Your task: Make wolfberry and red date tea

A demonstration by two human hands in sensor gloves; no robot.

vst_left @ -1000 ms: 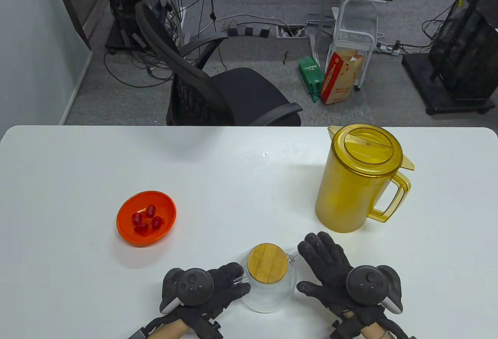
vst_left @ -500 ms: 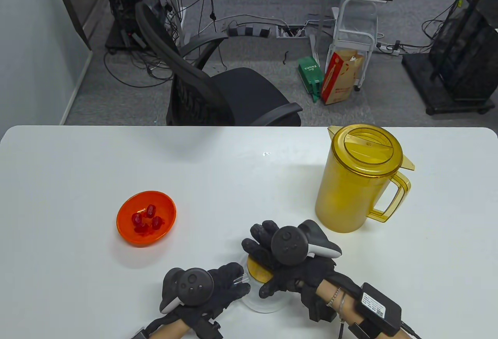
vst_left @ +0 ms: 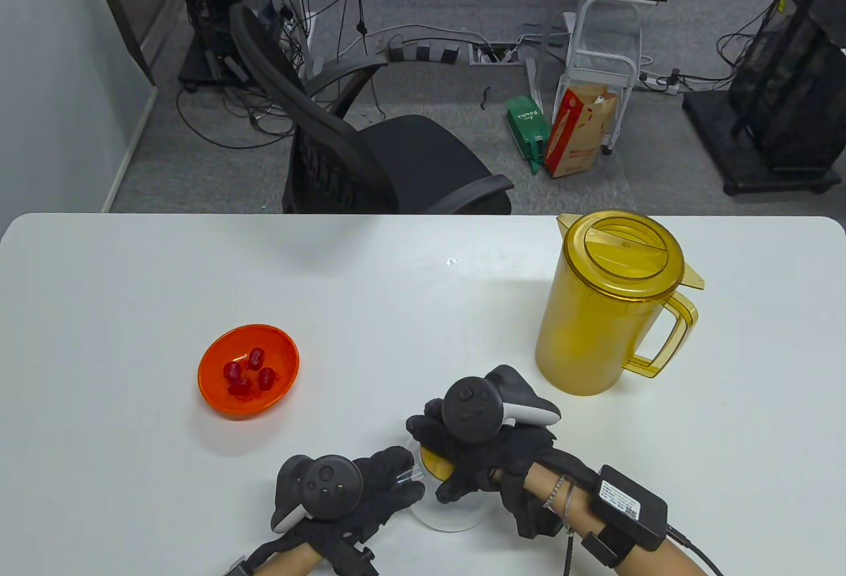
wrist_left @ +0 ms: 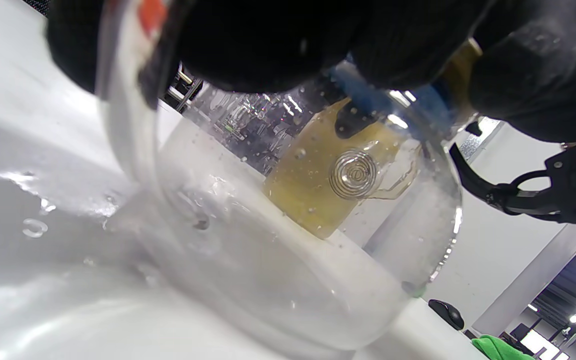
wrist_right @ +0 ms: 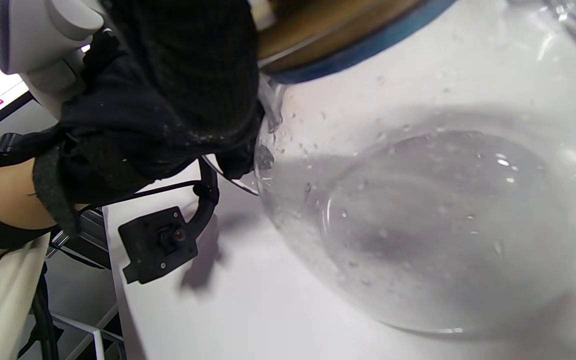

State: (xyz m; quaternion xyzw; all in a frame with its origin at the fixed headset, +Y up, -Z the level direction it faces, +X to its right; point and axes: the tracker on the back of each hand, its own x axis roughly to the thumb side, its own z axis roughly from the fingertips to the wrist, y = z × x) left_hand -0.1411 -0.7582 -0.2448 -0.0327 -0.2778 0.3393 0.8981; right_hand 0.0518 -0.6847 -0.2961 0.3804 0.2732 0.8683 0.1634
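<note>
A clear glass teapot stands near the table's front edge, and its bamboo lid sits on top. My left hand grips the teapot's glass handle at its left side. My right hand lies over the lid with its fingers curled around the lid's rim. The left wrist view shows the wet, empty glass body with the lid's blue seal at its mouth. The right wrist view shows the teapot's empty bottom under the lid. An orange bowl holding several red dates sits to the left.
A yellow lidded pitcher stands at the right back of the white table, handle to the right. A black office chair stands beyond the far edge.
My right hand has moved from the table right of the teapot onto the lid and closed its fingers around it. My left hand has stayed on the handle.
</note>
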